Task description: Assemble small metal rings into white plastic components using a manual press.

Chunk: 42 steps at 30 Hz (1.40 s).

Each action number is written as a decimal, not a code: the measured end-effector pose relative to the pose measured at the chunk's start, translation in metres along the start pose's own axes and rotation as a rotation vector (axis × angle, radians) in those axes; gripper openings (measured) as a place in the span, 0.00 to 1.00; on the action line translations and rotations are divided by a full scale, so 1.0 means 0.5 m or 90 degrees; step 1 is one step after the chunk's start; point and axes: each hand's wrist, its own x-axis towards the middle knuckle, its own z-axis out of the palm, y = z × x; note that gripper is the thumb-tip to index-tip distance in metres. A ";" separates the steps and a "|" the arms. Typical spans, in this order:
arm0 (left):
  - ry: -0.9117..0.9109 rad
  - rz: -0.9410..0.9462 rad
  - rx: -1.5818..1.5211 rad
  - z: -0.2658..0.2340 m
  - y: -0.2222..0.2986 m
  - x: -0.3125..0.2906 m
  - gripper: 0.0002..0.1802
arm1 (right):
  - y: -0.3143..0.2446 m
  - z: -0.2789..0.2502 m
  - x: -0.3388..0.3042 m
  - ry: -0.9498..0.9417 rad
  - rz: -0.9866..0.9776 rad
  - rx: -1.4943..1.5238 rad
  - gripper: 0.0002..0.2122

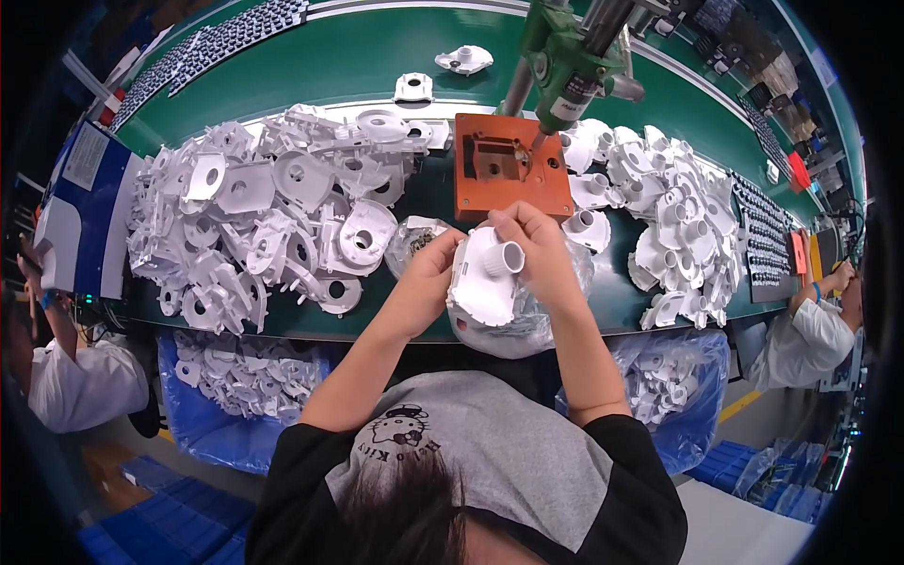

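Note:
My left hand and my right hand both grip a white plastic housing in front of my chest. The fingers of each are closed on its edges, and a short ribbed tube on the housing points up and to the right. Just beyond my hands lies an orange fixture block with a recess in its top. Above the block stands a green bench press. A clear plastic bag lies beneath the housing, partly hidden. Beside my left hand is another clear bag with small metal pieces.
White plates with round holes form a heap on the left; tubed housings form another on the right. Blue-lined bins hang below the table edge. Two white parts lie on the green belt. Other people sit at both sides.

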 end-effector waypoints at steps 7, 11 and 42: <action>-0.032 -0.048 -0.005 0.006 0.004 -0.007 0.10 | 0.010 0.001 -0.014 0.009 -0.023 -0.126 0.10; 0.091 -0.007 0.055 0.012 0.003 0.004 0.11 | 0.032 -0.022 -0.005 0.125 -0.145 -0.073 0.09; 0.172 0.436 1.098 -0.037 0.047 0.356 0.18 | 0.044 -0.158 -0.008 0.109 -0.134 -0.260 0.10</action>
